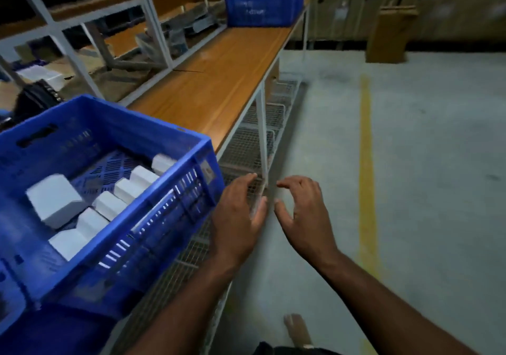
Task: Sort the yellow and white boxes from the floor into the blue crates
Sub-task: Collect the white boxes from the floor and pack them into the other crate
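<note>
Two blue crates: near crate [115, 217] at left on the bench, far crate [264, 2] at the bench's far end. Approx. 7 white boxes [56, 201] lie in the near one; no yellow ones in view. Left hand [236, 215] & right hand [304, 212] hang side by side, fingers loose, holding nothing. Wood bench top [219, 80], grey floor [438, 163] w/ yellow line [365, 149]. White writing on far crate, too blurry to read.

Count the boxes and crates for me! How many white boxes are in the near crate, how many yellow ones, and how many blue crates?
White boxes in the near crate: 7
Yellow boxes: 0
Blue crates: 2, near and far
Total: 9
</note>
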Available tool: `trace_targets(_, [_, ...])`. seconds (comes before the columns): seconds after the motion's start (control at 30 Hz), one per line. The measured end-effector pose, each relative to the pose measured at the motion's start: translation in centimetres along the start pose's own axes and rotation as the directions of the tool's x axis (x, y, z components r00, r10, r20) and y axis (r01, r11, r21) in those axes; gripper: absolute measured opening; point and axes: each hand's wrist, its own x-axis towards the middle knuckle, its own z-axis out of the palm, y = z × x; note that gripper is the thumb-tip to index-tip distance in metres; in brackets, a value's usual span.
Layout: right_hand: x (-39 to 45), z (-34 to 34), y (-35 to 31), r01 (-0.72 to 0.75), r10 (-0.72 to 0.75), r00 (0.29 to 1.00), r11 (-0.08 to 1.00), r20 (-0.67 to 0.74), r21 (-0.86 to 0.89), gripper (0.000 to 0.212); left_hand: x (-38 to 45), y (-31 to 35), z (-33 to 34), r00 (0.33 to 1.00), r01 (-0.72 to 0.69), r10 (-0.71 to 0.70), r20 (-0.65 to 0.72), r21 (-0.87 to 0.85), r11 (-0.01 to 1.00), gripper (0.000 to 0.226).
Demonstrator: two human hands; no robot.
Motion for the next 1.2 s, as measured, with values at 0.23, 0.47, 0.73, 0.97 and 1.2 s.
trace_targets(0.23, [-10.8,-4.1,1.3,-0.24,0.23,0.969,0.963,-0.09,-0.123,0.034,-6.4,3.4,2.4,0.965,-0.062,0.083,0.249,-0.093,0.994,0.045])
trace_targets(0.47, [-21.4,-9.4,2.3,-0.424,0.389,0.901,0.884,-0.194,-0.198,0.033,-13.3,9.5,5.4,0.869,-0.173,0.255,0.424,-0.223,0.959,0.041])
trace_targets(0.73, [-33.1,-16.2,3.5,-0.595,0.521,0.792,0.774,-0.319,-0.215,0.037,-22.6,17.7,8.2,0.752,-0.271,0.42,0.508,-0.342,0.9,0.038])
trace_targets(0.97, [-44.0,-23.6,4.4,-0.687,0.586,0.713,0.694,-0.385,-0.215,0.037,-32.1,26.4,9.6,0.662,-0.281,0.487,0.57,-0.413,0.866,0.04])
trace_targets(1.2, [-52.2,-28.8,5.7,-0.764,0.653,0.622,0.628,-0.433,-0.151,0.036,-38.8,32.6,11.6,0.57,-0.298,0.532,0.626,-0.446,0.844,0.04])
